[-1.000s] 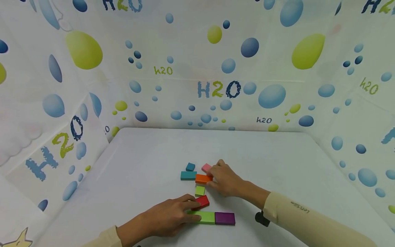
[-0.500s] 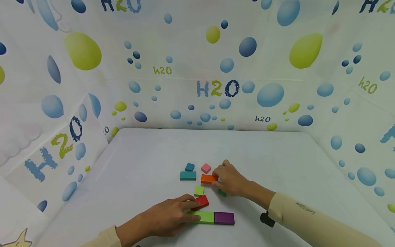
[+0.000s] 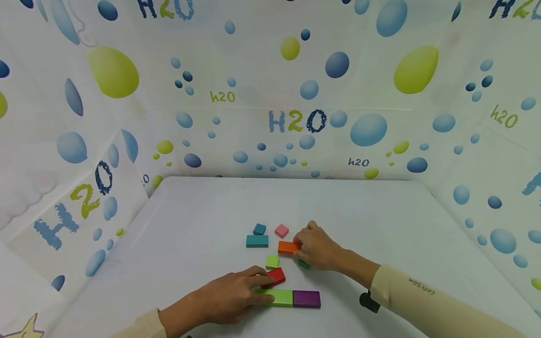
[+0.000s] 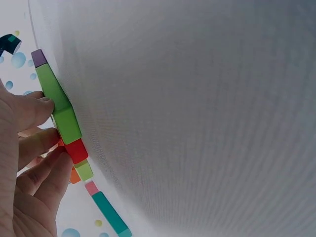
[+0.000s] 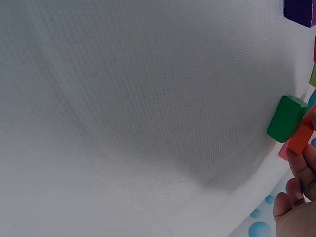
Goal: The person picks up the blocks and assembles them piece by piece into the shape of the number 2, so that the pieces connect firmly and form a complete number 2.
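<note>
In the head view my left hand [image 3: 231, 295] is at a long light green block [image 3: 281, 297]. Its thumb lies over the near side, and its fingers reach the far side and a red block [image 3: 276, 277]. The left wrist view shows thumb and fingertips around the green block's [image 4: 66, 123] top edges. A purple block [image 3: 306, 299] adjoins its right end. My right hand [image 3: 318, 246] pinches an orange block [image 3: 288, 247] between thumb and fingers. Partly hidden under that hand is a dark green block [image 5: 287, 119], close beside the orange one in the right wrist view.
A small lime block [image 3: 272, 262] lies between the red and orange blocks. Beyond are a teal block [image 3: 257, 241], a small blue block [image 3: 259, 229] and a small pink block [image 3: 281, 230]. The white table [image 3: 190, 220] meets a patterned backdrop [image 3: 253, 61] at the back.
My right hand has drawn the orange block to the right, apart from the teal block. The pink block and part of the dark green one came into view. The left hand kept its place.
</note>
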Demonstrator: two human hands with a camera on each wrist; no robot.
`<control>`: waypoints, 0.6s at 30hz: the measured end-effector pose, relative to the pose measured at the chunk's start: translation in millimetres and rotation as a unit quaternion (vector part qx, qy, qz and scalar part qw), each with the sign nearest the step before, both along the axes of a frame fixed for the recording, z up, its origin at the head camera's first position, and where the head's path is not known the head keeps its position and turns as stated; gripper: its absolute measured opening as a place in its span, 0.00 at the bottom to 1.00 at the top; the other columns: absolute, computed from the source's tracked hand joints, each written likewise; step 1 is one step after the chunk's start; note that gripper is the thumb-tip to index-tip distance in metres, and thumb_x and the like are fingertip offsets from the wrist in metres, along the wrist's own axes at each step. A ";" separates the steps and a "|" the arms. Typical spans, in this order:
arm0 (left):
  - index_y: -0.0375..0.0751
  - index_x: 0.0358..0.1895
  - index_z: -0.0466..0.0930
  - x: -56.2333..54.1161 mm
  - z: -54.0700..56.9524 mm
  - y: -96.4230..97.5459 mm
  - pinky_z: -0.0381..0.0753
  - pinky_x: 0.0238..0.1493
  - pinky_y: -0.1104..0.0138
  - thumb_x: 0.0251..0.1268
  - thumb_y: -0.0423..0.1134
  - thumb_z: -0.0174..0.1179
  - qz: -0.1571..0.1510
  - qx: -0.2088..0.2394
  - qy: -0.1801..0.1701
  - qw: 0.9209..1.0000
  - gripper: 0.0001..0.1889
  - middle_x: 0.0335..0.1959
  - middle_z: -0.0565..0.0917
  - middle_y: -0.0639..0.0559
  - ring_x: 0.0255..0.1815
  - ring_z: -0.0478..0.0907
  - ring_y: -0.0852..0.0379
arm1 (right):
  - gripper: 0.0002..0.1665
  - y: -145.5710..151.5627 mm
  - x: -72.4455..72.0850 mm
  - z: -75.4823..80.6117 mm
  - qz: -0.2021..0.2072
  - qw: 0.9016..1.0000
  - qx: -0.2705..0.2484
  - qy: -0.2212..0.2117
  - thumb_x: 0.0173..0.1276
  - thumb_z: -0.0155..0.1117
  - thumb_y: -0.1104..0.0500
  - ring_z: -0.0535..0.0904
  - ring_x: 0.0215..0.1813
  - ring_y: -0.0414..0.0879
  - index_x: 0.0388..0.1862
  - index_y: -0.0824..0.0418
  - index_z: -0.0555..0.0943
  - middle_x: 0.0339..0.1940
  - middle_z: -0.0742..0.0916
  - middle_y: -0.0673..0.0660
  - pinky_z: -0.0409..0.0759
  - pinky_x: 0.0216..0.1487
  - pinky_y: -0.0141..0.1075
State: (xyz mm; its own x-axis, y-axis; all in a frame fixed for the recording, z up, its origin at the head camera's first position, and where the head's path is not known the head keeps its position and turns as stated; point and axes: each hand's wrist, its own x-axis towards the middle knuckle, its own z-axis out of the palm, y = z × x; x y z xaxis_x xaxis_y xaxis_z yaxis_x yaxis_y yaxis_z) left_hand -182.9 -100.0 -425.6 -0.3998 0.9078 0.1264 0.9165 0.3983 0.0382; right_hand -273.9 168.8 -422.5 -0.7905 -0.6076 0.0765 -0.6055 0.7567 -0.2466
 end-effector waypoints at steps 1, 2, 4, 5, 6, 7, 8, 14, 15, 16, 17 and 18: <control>0.61 0.61 0.84 -0.1 -0.1 -0.1 0.83 0.55 0.69 0.67 0.40 0.68 -0.001 -0.001 0.002 1.000 0.21 0.64 0.80 0.53 0.65 0.73 0.53 | 0.15 0.1 -0.2 -0.2 0.001 1.000 -0.001 -0.001 0.68 0.72 0.52 0.68 0.45 0.43 0.47 0.61 0.86 0.39 0.87 0.49 0.74 0.45 0.37; 0.61 0.62 0.84 -0.4 -0.3 -0.1 0.83 0.55 0.69 0.67 0.40 0.68 -0.002 -0.001 0.002 1.000 0.21 0.64 0.80 0.53 0.65 0.73 0.53 | 0.15 0.0 -0.4 -0.4 0.001 1.000 -0.001 -0.003 0.67 0.72 0.52 0.68 0.46 0.44 0.47 0.61 0.85 0.39 0.86 0.49 0.74 0.45 0.37; 0.61 0.62 0.84 -0.7 -0.8 -0.3 0.83 0.56 0.68 0.66 0.40 0.68 -0.002 -0.003 0.003 1.000 0.21 0.64 0.79 0.53 0.65 0.73 0.52 | 0.16 0.0 -0.9 -1.3 0.004 1.000 -0.002 -0.004 0.67 0.72 0.52 0.69 0.47 0.44 0.47 0.61 0.85 0.39 0.86 0.49 0.75 0.46 0.38; 0.61 0.62 0.84 -0.7 -1.0 -0.2 0.83 0.56 0.68 0.66 0.40 0.68 -0.002 -0.004 0.002 1.000 0.21 0.65 0.79 0.53 0.65 0.73 0.52 | 0.16 0.0 -1.0 -1.7 0.005 1.000 -0.001 -0.004 0.67 0.72 0.52 0.69 0.47 0.44 0.47 0.61 0.85 0.39 0.86 0.49 0.75 0.46 0.38; 0.61 0.62 0.84 -0.9 -1.2 -0.2 0.83 0.56 0.68 0.66 0.40 0.68 -0.002 -0.005 0.001 1.000 0.21 0.65 0.79 0.53 0.65 0.73 0.52 | 0.16 -0.2 -1.2 -2.2 0.005 1.000 0.000 -0.005 0.67 0.73 0.52 0.69 0.47 0.44 0.47 0.60 0.85 0.39 0.86 0.49 0.75 0.47 0.38; 0.61 0.62 0.83 -1.0 -1.4 -0.2 0.83 0.56 0.68 0.66 0.40 0.68 -0.001 -0.005 0.000 1.000 0.21 0.65 0.79 0.53 0.66 0.73 0.52 | 0.16 -0.3 -1.2 -2.8 0.005 1.000 0.001 -0.006 0.66 0.73 0.52 0.69 0.47 0.44 0.47 0.60 0.85 0.39 0.86 0.48 0.75 0.47 0.38; 0.62 0.62 0.83 -1.2 -1.6 -0.2 0.83 0.55 0.68 0.66 0.41 0.68 0.000 -0.006 -0.002 1.000 0.21 0.65 0.79 0.53 0.66 0.73 0.52 | 0.17 -0.4 -1.2 -3.3 0.005 1.000 0.002 -0.007 0.66 0.73 0.52 0.69 0.47 0.44 0.47 0.60 0.85 0.39 0.86 0.48 0.75 0.47 0.38; 0.62 0.62 0.83 -1.6 -2.7 -0.8 0.83 0.55 0.68 0.67 0.41 0.68 -0.001 -0.003 -0.004 1.000 0.21 0.65 0.79 0.53 0.66 0.72 0.52 | 0.17 -1.1 -0.3 -3.4 0.002 1.000 0.006 -0.010 0.66 0.73 0.51 0.68 0.47 0.43 0.48 0.60 0.85 0.38 0.85 0.48 0.74 0.46 0.37; 0.62 0.62 0.83 -1.7 -2.8 -0.9 0.83 0.55 0.68 0.67 0.41 0.68 -0.002 -0.002 -0.003 1.000 0.21 0.65 0.79 0.53 0.66 0.73 0.52 | 0.17 -1.2 -0.2 -3.3 0.002 1.000 0.005 -0.010 0.66 0.73 0.52 0.68 0.46 0.43 0.48 0.60 0.85 0.38 0.85 0.48 0.74 0.46 0.37; 0.61 0.62 0.83 -1.9 -2.9 -1.0 0.83 0.55 0.68 0.67 0.40 0.68 -0.002 -0.001 -0.003 1.000 0.21 0.65 0.79 0.53 0.66 0.73 0.52 | 0.17 -1.1 -0.1 -3.2 0.003 1.000 0.006 -0.009 0.66 0.73 0.52 0.68 0.46 0.43 0.48 0.60 0.85 0.38 0.85 0.48 0.74 0.45 0.37; 0.61 0.62 0.83 -2.0 -3.0 -1.0 0.83 0.55 0.68 0.67 0.40 0.68 -0.002 0.000 -0.003 1.000 0.21 0.65 0.79 0.53 0.66 0.73 0.52 | 0.17 -1.0 0.0 -3.2 0.003 1.000 0.006 -0.008 0.66 0.73 0.52 0.68 0.46 0.43 0.47 0.60 0.85 0.38 0.85 0.48 0.74 0.45 0.37; 0.61 0.62 0.83 -2.2 -2.9 -1.1 0.83 0.55 0.68 0.67 0.40 0.68 -0.003 0.001 -0.003 1.000 0.21 0.65 0.79 0.53 0.66 0.73 0.52 | 0.17 -0.8 -0.1 -3.5 0.003 1.000 0.006 -0.007 0.66 0.73 0.52 0.68 0.46 0.43 0.47 0.60 0.85 0.37 0.85 0.48 0.74 0.45 0.37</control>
